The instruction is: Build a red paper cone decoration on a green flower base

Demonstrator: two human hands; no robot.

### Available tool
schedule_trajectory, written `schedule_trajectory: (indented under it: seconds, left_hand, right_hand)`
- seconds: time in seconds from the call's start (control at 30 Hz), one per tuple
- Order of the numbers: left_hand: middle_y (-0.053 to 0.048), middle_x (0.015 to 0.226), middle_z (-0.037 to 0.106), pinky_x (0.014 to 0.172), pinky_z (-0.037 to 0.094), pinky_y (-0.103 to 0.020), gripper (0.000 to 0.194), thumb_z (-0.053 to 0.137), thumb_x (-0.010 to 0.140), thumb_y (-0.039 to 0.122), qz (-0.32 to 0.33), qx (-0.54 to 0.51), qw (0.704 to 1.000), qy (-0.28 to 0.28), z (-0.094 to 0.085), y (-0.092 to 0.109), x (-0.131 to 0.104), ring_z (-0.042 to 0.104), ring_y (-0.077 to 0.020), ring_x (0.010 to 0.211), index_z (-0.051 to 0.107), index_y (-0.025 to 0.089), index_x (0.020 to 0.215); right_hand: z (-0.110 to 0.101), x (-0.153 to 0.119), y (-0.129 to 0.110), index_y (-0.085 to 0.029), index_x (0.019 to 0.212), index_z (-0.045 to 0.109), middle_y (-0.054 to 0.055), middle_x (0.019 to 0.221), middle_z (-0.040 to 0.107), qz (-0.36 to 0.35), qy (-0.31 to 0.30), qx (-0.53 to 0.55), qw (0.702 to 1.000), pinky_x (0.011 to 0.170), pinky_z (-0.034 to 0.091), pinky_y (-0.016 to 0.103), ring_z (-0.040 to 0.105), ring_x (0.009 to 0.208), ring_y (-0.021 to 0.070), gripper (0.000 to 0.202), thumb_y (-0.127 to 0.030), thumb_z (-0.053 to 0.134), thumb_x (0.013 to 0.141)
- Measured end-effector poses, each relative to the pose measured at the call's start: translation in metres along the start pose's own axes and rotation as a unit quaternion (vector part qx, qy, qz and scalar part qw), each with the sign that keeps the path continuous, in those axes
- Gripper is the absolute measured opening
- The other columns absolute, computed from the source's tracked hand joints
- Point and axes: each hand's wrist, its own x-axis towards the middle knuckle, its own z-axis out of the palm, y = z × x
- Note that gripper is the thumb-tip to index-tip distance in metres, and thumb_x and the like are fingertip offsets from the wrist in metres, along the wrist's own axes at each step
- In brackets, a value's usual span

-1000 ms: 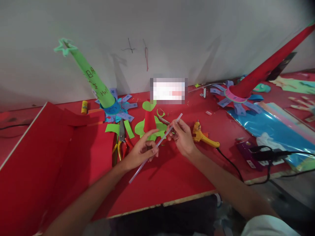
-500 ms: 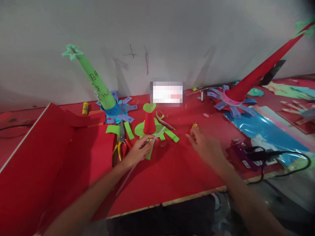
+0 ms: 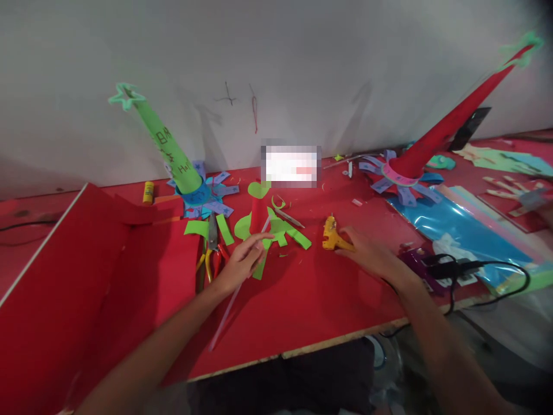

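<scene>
A thin, long, whitish translucent stick (image 3: 228, 308), which looks like a glue stick, runs through my left hand (image 3: 245, 260). My left fingers are closed around it, and its upper end crosses in front of a small red paper cone (image 3: 256, 214). The cone stands on a green paper base (image 3: 244, 226), with a green heart (image 3: 258, 189) at its top. My right hand (image 3: 367, 251) is at the handle of a yellow glue gun (image 3: 330, 235), fingers closed about the handle's end. The gun's nozzle points away from me.
Pliers (image 3: 212, 242) and green strips lie left of the cone. A red box (image 3: 56, 288) fills the left side. A green paper tower (image 3: 168, 147) and a red one (image 3: 458, 132) stand behind. At right are a purple power strip (image 3: 417, 265) with cables and a blue sheet (image 3: 458, 227).
My right hand has drawn back to the right, uncovering the glue gun, which now shows almost whole. The stick in my left hand has shifted and tilts more steeply across the cone.
</scene>
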Motion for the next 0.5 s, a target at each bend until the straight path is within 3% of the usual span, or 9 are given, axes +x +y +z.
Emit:
schedule_trajectory:
  seconds: [0.17,0.3,0.4,0.5]
  left_hand:
    - [0.008,0.063,0.040,0.040,0.032,-0.018,0.052,0.053,0.102,0.056,-0.014,0.016,1.000,-0.010,-0.001,-0.002,-0.001,0.036,-0.0061,0.046,0.064,0.015,0.131]
    - [0.009,0.066,0.049,0.042,0.033,-0.017,0.061,0.057,0.101,0.048,-0.003,0.011,0.999,-0.048,0.000,0.001,-0.002,0.039,-0.0056,0.046,0.044,0.021,0.155]
    - [0.007,0.075,0.058,0.041,0.029,-0.017,0.074,0.061,0.100,0.050,0.014,-0.004,0.998,-0.055,0.002,0.002,-0.001,0.038,-0.0035,0.044,0.030,0.023,0.162]
    - [0.008,0.068,0.056,0.039,0.025,-0.017,0.068,0.053,0.102,0.057,0.013,0.007,0.999,-0.033,0.003,0.002,0.000,0.033,-0.0038,0.041,0.036,0.019,0.155]
  right_hand:
    - [-0.004,0.001,-0.017,-0.022,0.114,0.058,0.012,0.109,0.073,0.005,0.024,0.035,0.999,0.079,0.050,0.038,0.071,0.096,0.0299,0.030,-0.037,0.059,0.087]
    - [-0.004,0.009,-0.049,-0.022,0.118,0.053,0.012,0.106,0.072,0.041,0.060,0.076,0.994,0.071,0.045,0.035,0.070,0.087,0.0303,0.038,-0.037,0.060,0.083]
    - [0.004,0.019,-0.076,-0.024,0.116,0.052,0.007,0.096,0.071,0.051,0.086,0.154,0.983,0.068,0.044,0.033,0.068,0.078,0.0270,0.042,-0.040,0.064,0.080]
    - [0.018,0.029,-0.097,-0.024,0.108,0.051,0.004,0.090,0.071,0.043,0.112,0.276,0.954,0.066,0.045,0.031,0.067,0.075,0.0230,0.040,-0.045,0.068,0.078]
